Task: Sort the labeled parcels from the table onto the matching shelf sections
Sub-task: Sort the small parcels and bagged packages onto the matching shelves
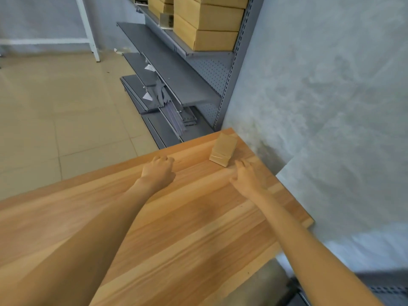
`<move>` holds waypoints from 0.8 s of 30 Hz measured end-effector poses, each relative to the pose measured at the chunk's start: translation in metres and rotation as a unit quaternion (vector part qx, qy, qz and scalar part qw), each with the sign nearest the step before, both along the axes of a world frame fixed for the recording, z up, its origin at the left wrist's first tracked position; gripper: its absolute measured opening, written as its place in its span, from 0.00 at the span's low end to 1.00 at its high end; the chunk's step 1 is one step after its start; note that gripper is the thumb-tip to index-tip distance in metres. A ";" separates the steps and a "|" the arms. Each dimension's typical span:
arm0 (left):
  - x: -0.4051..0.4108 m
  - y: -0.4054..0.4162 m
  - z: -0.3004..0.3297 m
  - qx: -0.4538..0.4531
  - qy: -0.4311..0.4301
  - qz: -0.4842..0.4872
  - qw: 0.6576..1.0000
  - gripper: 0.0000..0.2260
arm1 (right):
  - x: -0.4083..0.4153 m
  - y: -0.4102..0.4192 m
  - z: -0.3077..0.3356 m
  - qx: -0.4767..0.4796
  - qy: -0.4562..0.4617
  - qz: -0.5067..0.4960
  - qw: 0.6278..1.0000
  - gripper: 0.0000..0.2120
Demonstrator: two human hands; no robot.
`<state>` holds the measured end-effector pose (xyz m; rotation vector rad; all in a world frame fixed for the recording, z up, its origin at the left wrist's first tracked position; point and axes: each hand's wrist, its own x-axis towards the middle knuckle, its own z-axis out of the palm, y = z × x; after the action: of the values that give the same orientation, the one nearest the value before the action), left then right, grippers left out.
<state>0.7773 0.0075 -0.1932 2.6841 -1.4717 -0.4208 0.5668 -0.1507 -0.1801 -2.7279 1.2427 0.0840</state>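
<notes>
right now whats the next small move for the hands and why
Probably slide the right hand forward a little and close its fingers round the small parcel. Its fingertips lie just short of the parcel's near edge, not on it, and the left hand rests curled on the table, farther away.

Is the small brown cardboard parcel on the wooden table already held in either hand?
No, the small brown cardboard parcel lies untouched beyond both hands.

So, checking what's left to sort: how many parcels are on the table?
1. A small brown parcel lies near the table's far right corner, just beyond the right hand. The table's near end is out of view.
</notes>
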 end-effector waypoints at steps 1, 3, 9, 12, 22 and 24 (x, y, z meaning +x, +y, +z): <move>0.004 -0.004 -0.004 0.005 0.003 0.000 1.000 0.20 | 0.005 -0.006 -0.005 0.002 0.001 -0.001 1.000 0.26; 0.011 -0.011 -0.012 0.019 0.009 0.000 1.000 0.20 | 0.015 -0.018 -0.017 0.005 0.012 -0.001 1.000 0.26; 0.033 -0.038 -0.040 0.063 0.010 -0.003 0.998 0.21 | 0.058 -0.061 -0.051 0.021 0.007 0.017 1.000 0.25; 0.045 -0.056 -0.055 0.078 0.022 0.005 0.997 0.20 | 0.075 -0.085 -0.071 0.034 0.015 0.006 0.999 0.25; 0.082 -0.136 -0.071 0.076 0.014 -0.004 0.997 0.22 | 0.115 -0.147 -0.138 0.047 0.031 -0.027 0.998 0.40; 0.080 -0.143 -0.080 0.084 0.019 -0.012 0.996 0.23 | 0.117 -0.154 -0.150 0.041 0.016 -0.028 0.999 0.43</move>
<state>0.8576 -0.1359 -0.2733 2.7682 -1.5240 -0.6211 0.6840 -0.3042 -0.3297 -2.6295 1.2944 0.1679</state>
